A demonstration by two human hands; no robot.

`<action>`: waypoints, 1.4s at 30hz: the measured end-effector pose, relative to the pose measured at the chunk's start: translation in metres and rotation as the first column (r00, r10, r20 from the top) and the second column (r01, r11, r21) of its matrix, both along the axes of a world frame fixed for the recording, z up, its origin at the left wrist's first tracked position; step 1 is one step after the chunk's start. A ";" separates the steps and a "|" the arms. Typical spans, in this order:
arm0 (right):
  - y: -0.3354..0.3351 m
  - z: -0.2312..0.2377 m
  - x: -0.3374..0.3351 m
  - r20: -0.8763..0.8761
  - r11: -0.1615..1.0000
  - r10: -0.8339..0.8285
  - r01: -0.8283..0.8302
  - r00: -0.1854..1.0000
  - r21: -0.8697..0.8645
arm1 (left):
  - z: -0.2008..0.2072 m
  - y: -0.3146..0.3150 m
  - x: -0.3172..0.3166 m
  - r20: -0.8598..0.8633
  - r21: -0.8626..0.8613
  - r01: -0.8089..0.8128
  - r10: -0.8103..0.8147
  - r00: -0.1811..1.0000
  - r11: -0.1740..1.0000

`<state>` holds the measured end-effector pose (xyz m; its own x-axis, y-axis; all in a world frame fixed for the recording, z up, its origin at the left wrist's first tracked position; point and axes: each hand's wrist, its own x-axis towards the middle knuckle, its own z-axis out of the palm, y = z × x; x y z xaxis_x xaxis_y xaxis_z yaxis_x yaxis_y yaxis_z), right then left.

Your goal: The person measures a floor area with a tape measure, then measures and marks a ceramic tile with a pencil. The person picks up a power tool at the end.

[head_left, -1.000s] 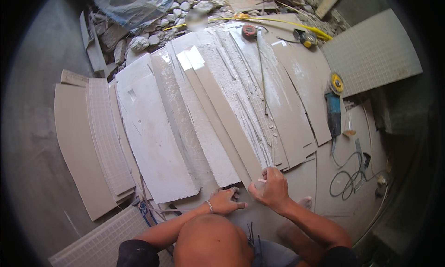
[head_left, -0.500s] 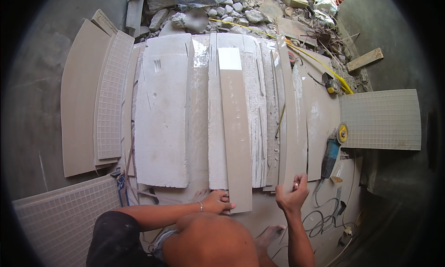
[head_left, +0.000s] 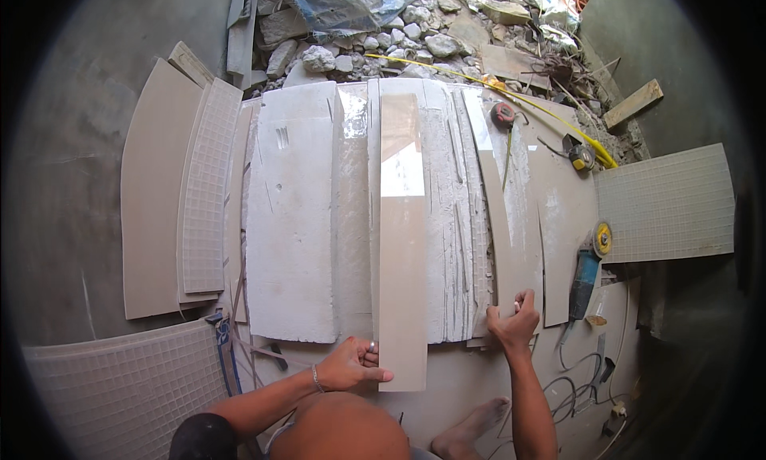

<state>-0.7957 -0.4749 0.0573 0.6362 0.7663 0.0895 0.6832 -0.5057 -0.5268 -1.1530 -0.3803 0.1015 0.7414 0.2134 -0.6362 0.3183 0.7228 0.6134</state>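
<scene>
A long beige tile strip (head_left: 403, 292) with a white patch towards its far end lies over the white foam blocks. My left hand (head_left: 355, 366) grips its near left edge, thumb on top and the other fingers partly hidden. To the right, my right hand (head_left: 515, 323) is closed at the near end of a second beige tile strip (head_left: 503, 236). A small white bit shows between its fingers, too small to name. This second strip slants away from me beside the ridged, rough-edged pieces in the middle.
A blue angle grinder (head_left: 586, 272) lies on the right, its cord looping nearby. Two tape measures, one red (head_left: 503, 115) and one black-and-yellow (head_left: 581, 153), sit at the far right. Tile panels (head_left: 152, 197) lean on the left wall. Rubble (head_left: 443, 45) lies behind the foam blocks (head_left: 291, 221).
The left strip has shifted and turned straighter, its near end closer to me. The right strip's far end has moved away from the red tape measure, which now shows fully. The view has shifted slightly.
</scene>
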 end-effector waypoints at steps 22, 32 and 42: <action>0.042 0.009 0.016 -0.061 0.994 0.044 -0.050 0.997 -0.101 | 0.053 0.041 0.013 0.020 -0.129 -0.023 0.026 0.999 0.991; -0.051 0.001 0.054 -0.054 0.992 -0.089 0.083 0.995 -0.098 | -0.012 -0.005 0.029 -0.298 0.301 -0.116 0.209 0.932 0.947; -0.096 -0.001 0.154 0.405 0.956 -0.205 0.270 0.891 -0.110 | -0.011 -0.001 0.057 -0.390 0.696 0.097 0.261 0.883 0.712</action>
